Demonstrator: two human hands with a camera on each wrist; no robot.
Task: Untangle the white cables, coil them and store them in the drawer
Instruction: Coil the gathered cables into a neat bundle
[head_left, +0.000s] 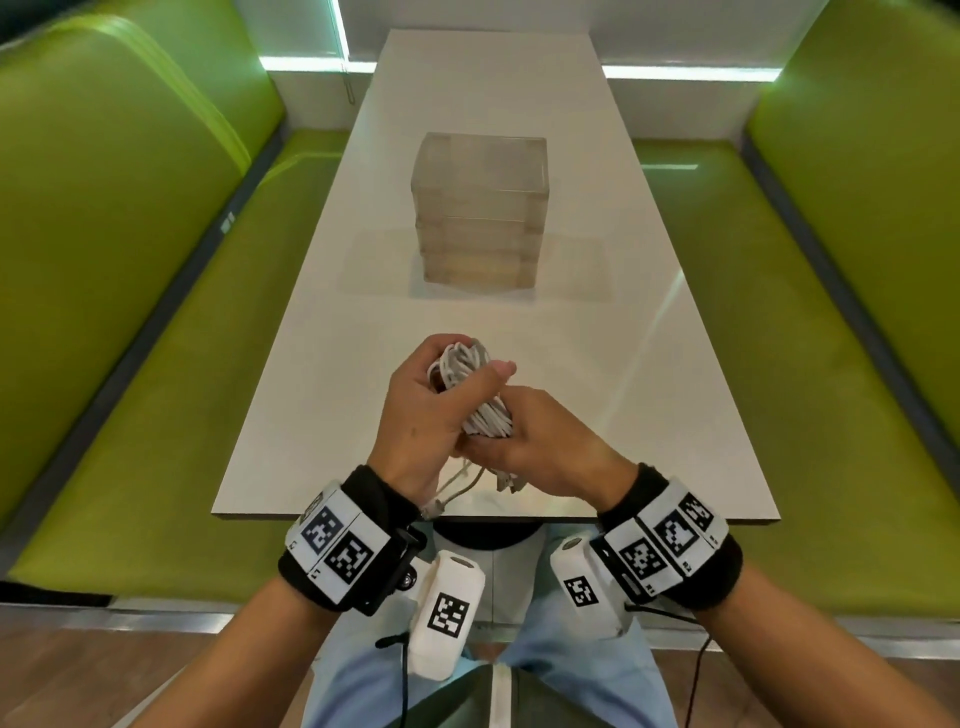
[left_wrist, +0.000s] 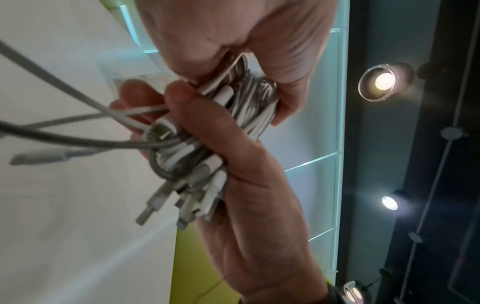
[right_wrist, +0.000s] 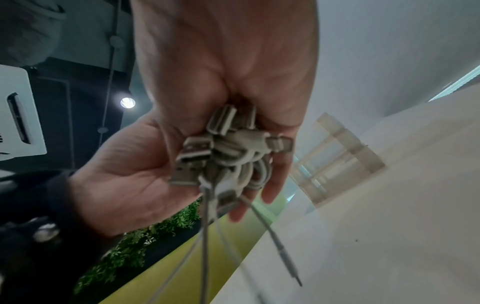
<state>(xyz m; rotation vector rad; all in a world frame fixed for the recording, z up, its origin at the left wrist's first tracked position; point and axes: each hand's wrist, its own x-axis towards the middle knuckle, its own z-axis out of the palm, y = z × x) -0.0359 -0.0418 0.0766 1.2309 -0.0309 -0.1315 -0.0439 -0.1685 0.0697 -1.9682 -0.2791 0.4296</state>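
Note:
A bundle of white cables (head_left: 485, 418) is held above the near end of the white table (head_left: 597, 364). My left hand (head_left: 423, 395) grips its upper part, thumb laid across the strands. My right hand (head_left: 540, 439) grips the lower part from the right. In the left wrist view the left hand (left_wrist: 221, 41) and right hand (left_wrist: 246, 205) both close round the cables (left_wrist: 249, 102), with several plugs sticking out. The right wrist view shows USB plugs (right_wrist: 197, 156) bunched between the right hand (right_wrist: 221, 61) and left hand (right_wrist: 124, 164). Loose cable ends (head_left: 467, 483) hang below. A translucent drawer unit (head_left: 480, 208) stands mid-table, drawers closed.
Green upholstered benches (head_left: 130, 312) flank the table on both sides. The table's near edge (head_left: 493, 514) lies just under my wrists. The drawer unit (right_wrist: 337, 156) sits about an arm's length beyond the hands.

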